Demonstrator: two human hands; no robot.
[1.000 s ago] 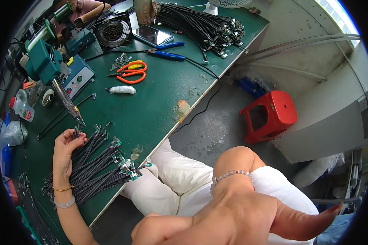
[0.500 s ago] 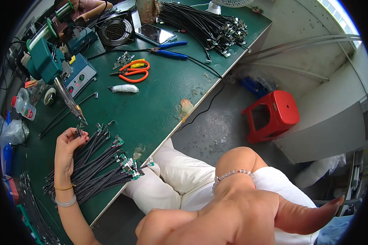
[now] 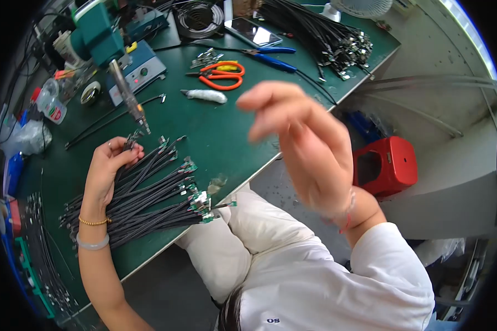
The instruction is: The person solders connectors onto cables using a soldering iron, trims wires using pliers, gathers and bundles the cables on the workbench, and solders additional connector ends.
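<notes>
My left hand [image 3: 113,164] pinches the end of a black cable [image 3: 131,142] just below the tip of the soldering iron [image 3: 128,96]. Beside that hand, a bundle of black cables [image 3: 149,207] with green and silver connectors lies along the table edge. My right hand [image 3: 309,143] is raised over the table's edge, blurred, with its fingers apart and nothing in them. Near its fingertips are orange-handled scissors [image 3: 222,75] and a white-wrapped blade [image 3: 205,96].
Blue pliers [image 3: 276,59], a phone [image 3: 254,32] and another cable bundle [image 3: 320,38] lie at the back of the green table [image 3: 199,132]. A blue control box [image 3: 138,71] stands behind the iron. A red stool [image 3: 389,165] is on the floor at the right.
My right hand has moved from close to the camera at the bottom to above the table edge. The view has shifted, and my left hand still holds the cable end near the iron.
</notes>
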